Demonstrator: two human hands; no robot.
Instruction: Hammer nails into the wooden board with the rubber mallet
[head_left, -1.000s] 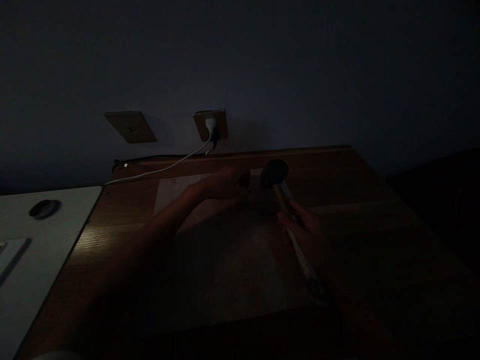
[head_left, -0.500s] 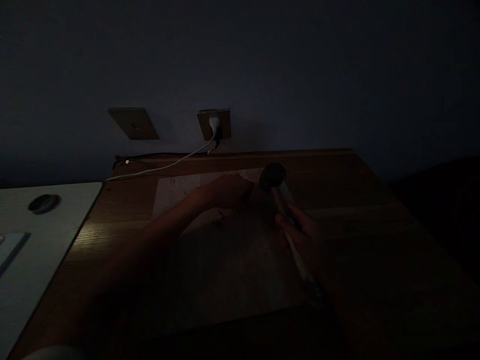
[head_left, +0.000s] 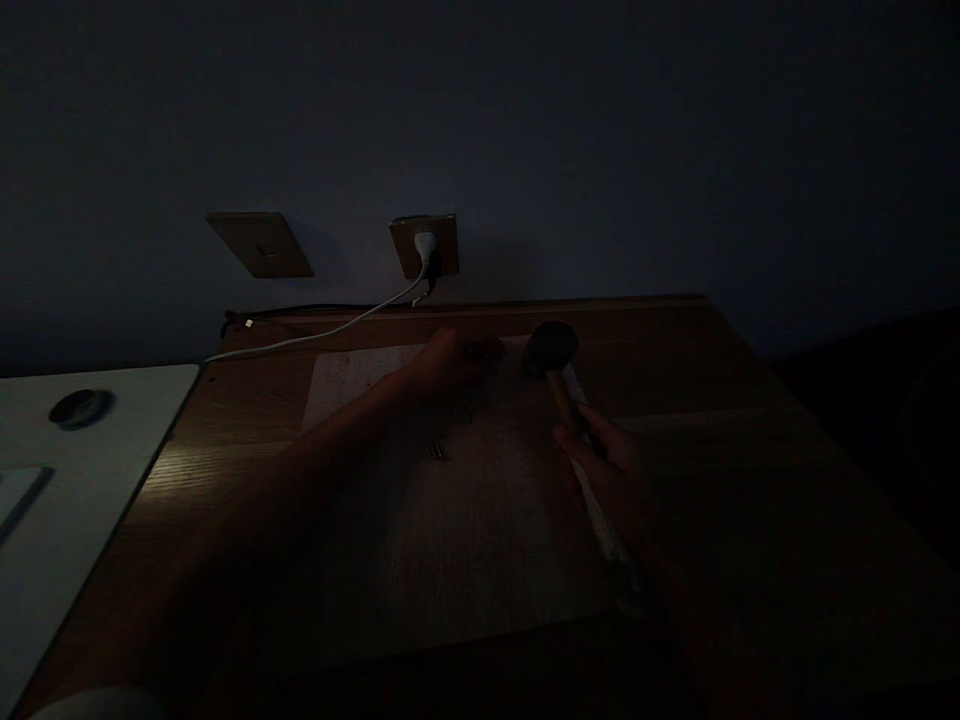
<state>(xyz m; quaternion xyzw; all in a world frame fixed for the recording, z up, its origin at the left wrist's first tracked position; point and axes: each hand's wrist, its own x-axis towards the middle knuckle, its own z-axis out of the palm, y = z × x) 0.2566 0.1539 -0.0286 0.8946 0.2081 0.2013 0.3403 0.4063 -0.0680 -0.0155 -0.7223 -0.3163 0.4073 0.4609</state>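
Note:
The scene is very dark. My right hand is wrapped round the wooden handle of a mallet, whose dark round head hovers just above the far part of a pale board lying on the wooden table. My left hand reaches across to the board's far edge, fingers curled together just left of the mallet head; what they pinch is too dark to make out. A few small metal pieces lie on the board below that hand.
A white cable runs from a wall socket along the table's far edge. A second wall plate sits to its left. A white surface with a dark round object adjoins the table at left.
My left hand moved slightly farther away toward the board's far edge, uncovering the small metal pieces. The mallet head stays near the same spot, barely shifted.

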